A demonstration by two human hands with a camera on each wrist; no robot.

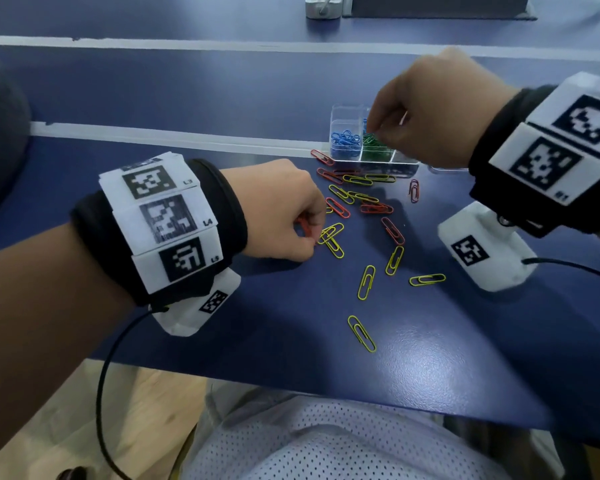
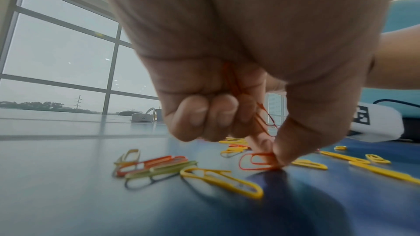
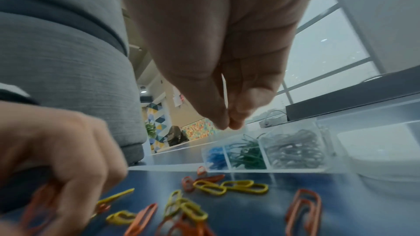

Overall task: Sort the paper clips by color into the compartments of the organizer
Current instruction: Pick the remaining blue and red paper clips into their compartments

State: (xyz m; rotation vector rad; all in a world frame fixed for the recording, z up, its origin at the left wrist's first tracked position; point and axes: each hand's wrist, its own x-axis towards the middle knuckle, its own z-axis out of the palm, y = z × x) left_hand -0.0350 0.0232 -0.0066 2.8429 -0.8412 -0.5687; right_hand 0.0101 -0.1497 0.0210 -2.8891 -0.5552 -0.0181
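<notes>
A clear organizer (image 1: 347, 112) stands at the back of the blue table, with blue clips (image 1: 345, 140), green clips (image 1: 374, 145) and grey clips (image 3: 295, 148) in separate compartments. My right hand (image 1: 373, 131) hovers over the green compartment, fingertips (image 3: 221, 123) pressed together with nothing visible between them. Loose yellow clips (image 1: 366, 282) and red clips (image 1: 392, 230) lie scattered in front of the organizer. My left hand (image 1: 312, 233) is down among them, thumb and forefinger pinching a red clip (image 2: 252, 161) on the table. Several more red clips (image 2: 234, 82) are bunched in its curled fingers.
A white lid or tray (image 3: 382, 150) sits right of the organizer. A strip of white tape (image 1: 187, 136) runs across the table behind the clips. A white box (image 1: 323, 6) and a dark block (image 1: 437, 5) stand far back. A grey chair (image 1: 0, 133) is on the left.
</notes>
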